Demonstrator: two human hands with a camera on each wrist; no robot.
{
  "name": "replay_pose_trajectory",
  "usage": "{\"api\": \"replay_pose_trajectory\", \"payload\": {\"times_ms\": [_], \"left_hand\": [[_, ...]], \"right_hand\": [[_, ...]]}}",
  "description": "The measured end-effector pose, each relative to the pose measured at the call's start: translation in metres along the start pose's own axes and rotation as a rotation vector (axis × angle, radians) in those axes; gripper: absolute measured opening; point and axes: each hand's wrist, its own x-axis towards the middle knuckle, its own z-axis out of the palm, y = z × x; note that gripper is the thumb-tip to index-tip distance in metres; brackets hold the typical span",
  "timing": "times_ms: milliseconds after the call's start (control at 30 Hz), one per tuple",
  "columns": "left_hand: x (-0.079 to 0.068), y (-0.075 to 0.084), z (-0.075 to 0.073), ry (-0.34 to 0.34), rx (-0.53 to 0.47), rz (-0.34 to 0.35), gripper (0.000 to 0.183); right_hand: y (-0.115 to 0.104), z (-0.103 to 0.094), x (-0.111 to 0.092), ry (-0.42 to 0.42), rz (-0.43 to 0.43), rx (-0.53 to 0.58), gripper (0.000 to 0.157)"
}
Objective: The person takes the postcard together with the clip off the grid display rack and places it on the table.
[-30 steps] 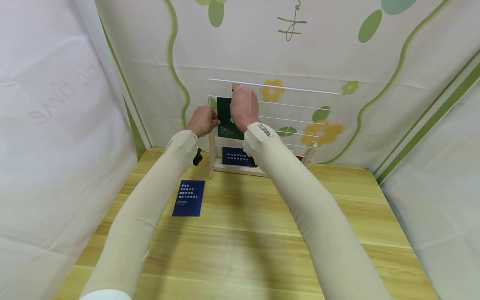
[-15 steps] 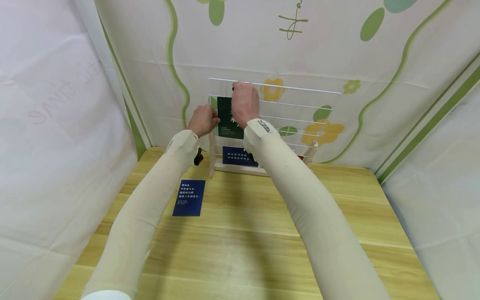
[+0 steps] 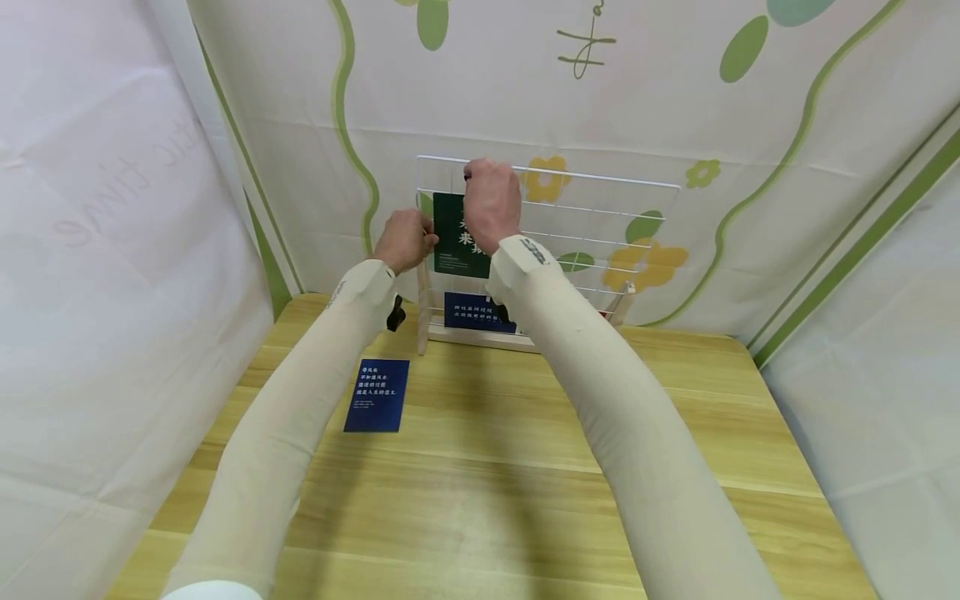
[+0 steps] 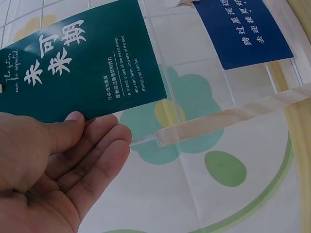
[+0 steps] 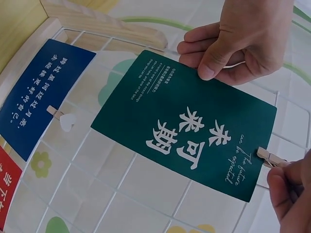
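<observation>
A dark green card (image 3: 450,242) with white lettering is held upright against a white wire grid rack (image 3: 600,177). My left hand (image 3: 405,240) pinches the card's left edge between thumb and fingers, as the left wrist view shows up close. At the card's top edge my right hand (image 3: 492,204) pinches a small wooden clothespin (image 5: 268,158), whose tip overlaps the card and a grid wire. In the head view the right hand hides the card's right part and the clothespin.
Low on the grid hangs a blue card (image 5: 43,97), held by a clothespin with a white heart (image 5: 68,122). Beside it is a red card (image 5: 7,182). Another blue card (image 3: 378,396) lies on the wooden table (image 3: 465,500). Patterned fabric walls (image 3: 300,150) surround the table.
My right hand has shifted slightly up and to the right, showing more of the green card's lettering. The left hand stays at the card's left edge.
</observation>
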Motion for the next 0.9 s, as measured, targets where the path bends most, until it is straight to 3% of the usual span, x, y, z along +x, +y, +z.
{"api": "replay_pose_trajectory", "payload": {"times_ms": [900], "left_hand": [[0.0010, -0.0088, 0.0026, -0.070, -0.028, -0.014, 0.022]], "right_hand": [[0.0085, -0.0056, -0.0081, 0.059, -0.103, -0.001, 0.030]]}}
